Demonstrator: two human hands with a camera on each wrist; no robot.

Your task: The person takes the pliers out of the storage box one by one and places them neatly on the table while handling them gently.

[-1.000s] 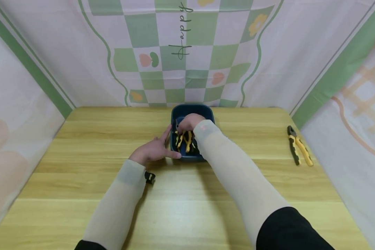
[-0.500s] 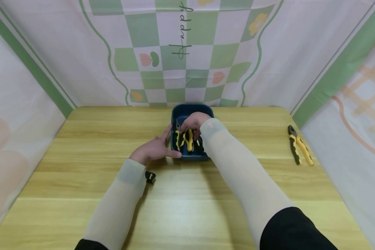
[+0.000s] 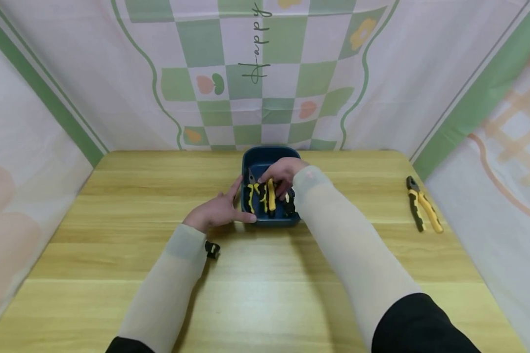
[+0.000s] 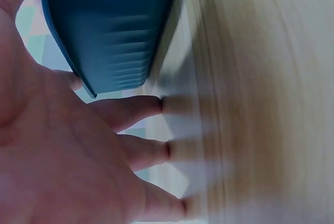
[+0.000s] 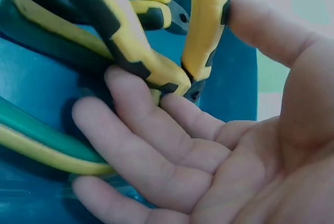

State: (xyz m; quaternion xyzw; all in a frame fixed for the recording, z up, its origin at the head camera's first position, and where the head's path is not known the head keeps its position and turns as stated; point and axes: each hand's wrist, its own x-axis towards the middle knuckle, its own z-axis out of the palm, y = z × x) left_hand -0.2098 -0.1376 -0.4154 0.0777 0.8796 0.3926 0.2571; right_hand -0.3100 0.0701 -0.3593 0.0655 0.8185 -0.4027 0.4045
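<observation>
I've got a dark blue tray (image 3: 271, 155) at the counter's (image 3: 256, 294) far edge, roughly midway between its left and right edges. My right grip (image 3: 284, 171) is down inside it, grasping yellow-and-black pliers (image 5: 209, 20) — thumb against one handle, fingertips under the other. Around these I see second pliers (image 3: 250, 198) along the tray's left wall, head toward the far edge, and a green-and-yellow handle (image 5: 47, 138), its end hidden behind the fingers. My left grip (image 3: 214, 212) is released, fingers spread — thumb at the tray's near left corner, index finger at its left wall, other fingertips down on the counter. Outlying pliers (image 3: 421, 206) lie near the counter's right edge, well apart from the tray, head toward the far edge, handles spread.
</observation>
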